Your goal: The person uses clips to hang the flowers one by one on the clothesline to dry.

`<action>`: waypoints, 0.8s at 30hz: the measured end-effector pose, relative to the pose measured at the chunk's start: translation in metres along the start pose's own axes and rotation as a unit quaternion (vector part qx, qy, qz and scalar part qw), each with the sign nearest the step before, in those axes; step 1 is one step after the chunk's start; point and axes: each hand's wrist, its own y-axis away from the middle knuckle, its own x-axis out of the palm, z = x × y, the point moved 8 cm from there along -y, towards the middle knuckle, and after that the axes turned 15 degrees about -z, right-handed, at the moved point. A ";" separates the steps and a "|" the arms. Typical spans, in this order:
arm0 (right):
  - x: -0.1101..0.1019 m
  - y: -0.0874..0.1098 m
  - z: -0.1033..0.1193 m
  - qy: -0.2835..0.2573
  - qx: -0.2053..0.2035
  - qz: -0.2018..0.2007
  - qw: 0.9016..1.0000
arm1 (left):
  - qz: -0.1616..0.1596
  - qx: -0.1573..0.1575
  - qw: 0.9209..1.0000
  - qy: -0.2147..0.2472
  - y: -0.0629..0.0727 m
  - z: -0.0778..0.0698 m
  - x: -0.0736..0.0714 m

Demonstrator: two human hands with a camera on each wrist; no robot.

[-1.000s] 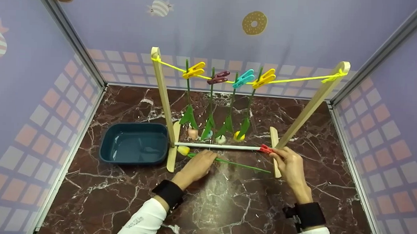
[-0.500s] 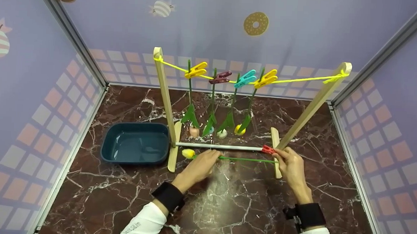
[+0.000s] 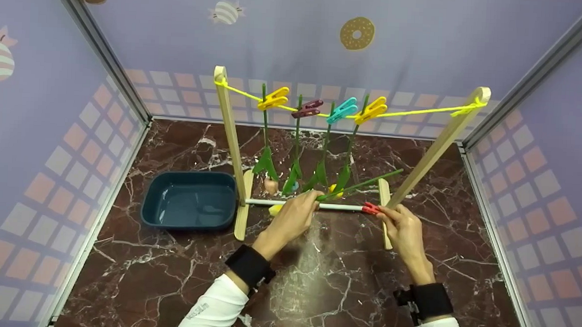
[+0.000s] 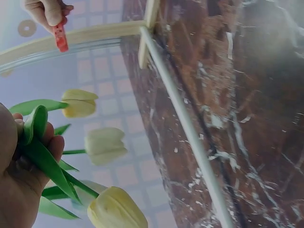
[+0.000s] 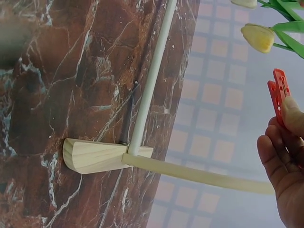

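Note:
My left hand (image 3: 292, 216) grips a yellow tulip by its leafy stem. In the left wrist view the tulip's yellow bloom (image 4: 117, 209) hangs below the palm, with its green leaves (image 4: 45, 159) between thumb and fingers. The stem (image 3: 364, 184) slants up to the right in the head view. My right hand (image 3: 406, 232) pinches a red clothespin (image 3: 370, 208) near the foot of the right post. Behind the hands, several tulips hang bloom-down from a yellow cord (image 3: 416, 113), held by yellow, purple and turquoise clothespins (image 3: 343, 110).
The wooden rack has a left post (image 3: 231, 136), a right post (image 3: 431, 151) and a white bottom bar (image 3: 343, 207). A dark blue basin (image 3: 188, 225) stands left of the rack on the marbled surface (image 3: 334, 293). Patterned walls (image 3: 296, 46) enclose the back and sides.
My left hand has lifted the yellow tulip off the surface and moved up and right. Its stem now tilts upward. My right hand stays almost in place with the red clothespin.

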 end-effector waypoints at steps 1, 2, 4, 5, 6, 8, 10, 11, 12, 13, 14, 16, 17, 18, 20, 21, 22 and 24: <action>0.000 0.000 0.001 -0.001 -0.001 -0.001 1.000 | -0.003 -0.001 1.000 0.005 -0.003 -0.002 0.000; 0.000 0.000 0.001 0.000 -0.002 -0.002 1.000 | -0.006 -0.003 1.000 0.010 -0.005 -0.003 -0.001; 0.000 -0.001 0.003 0.000 -0.003 -0.002 1.000 | -0.012 -0.005 1.000 0.014 -0.010 -0.006 -0.001; 0.000 -0.001 0.003 0.000 -0.004 -0.003 1.000 | -0.016 -0.007 1.000 0.015 -0.012 -0.007 -0.001; 0.000 -0.001 0.004 -0.001 -0.004 -0.003 1.000 | -0.018 -0.009 1.000 0.016 -0.014 -0.008 -0.002; -0.001 -0.001 0.006 -0.003 -0.007 -0.004 1.000 | -0.023 -0.015 0.999 0.017 -0.018 -0.010 -0.002; -0.001 -0.002 0.008 -0.006 -0.009 -0.005 1.000 | -0.027 -0.022 0.999 0.018 -0.022 -0.012 -0.002; -0.001 -0.002 0.009 -0.008 -0.009 -0.006 1.000 | -0.029 -0.026 0.999 0.022 -0.024 -0.013 -0.003; -0.001 -0.002 0.010 -0.010 -0.010 -0.006 1.000 | -0.029 -0.030 0.999 0.025 -0.026 -0.014 -0.003; -0.001 -0.002 0.010 -0.013 -0.009 -0.007 1.000 | -0.030 -0.034 0.999 0.029 -0.028 -0.015 -0.004; -0.001 -0.002 0.011 -0.015 -0.007 -0.007 1.000 | -0.032 -0.037 0.998 0.035 -0.030 -0.017 -0.004; -0.001 -0.003 0.011 -0.019 -0.004 -0.007 1.000 | -0.036 -0.045 0.997 0.048 -0.035 -0.020 -0.006; -0.001 -0.003 0.011 -0.020 -0.003 -0.007 1.000 | -0.039 -0.048 0.997 0.053 -0.038 -0.021 -0.007; -0.001 -0.003 0.012 -0.020 -0.001 -0.006 1.000 | -0.043 -0.049 0.996 0.058 -0.041 -0.023 -0.008; -0.001 -0.003 0.012 -0.020 0.000 -0.006 1.000 | -0.049 -0.052 0.995 0.066 -0.046 -0.026 -0.009; -0.001 -0.003 0.012 -0.020 0.000 -0.006 1.000 | -0.051 -0.055 0.995 0.067 -0.049 -0.027 -0.009; -0.002 -0.003 0.012 -0.020 -0.001 -0.006 1.000 | -0.052 -0.057 0.995 0.069 -0.051 -0.028 -0.008; -0.002 -0.004 0.013 -0.020 -0.002 -0.008 1.000 | -0.057 -0.060 0.994 0.073 -0.054 -0.029 -0.007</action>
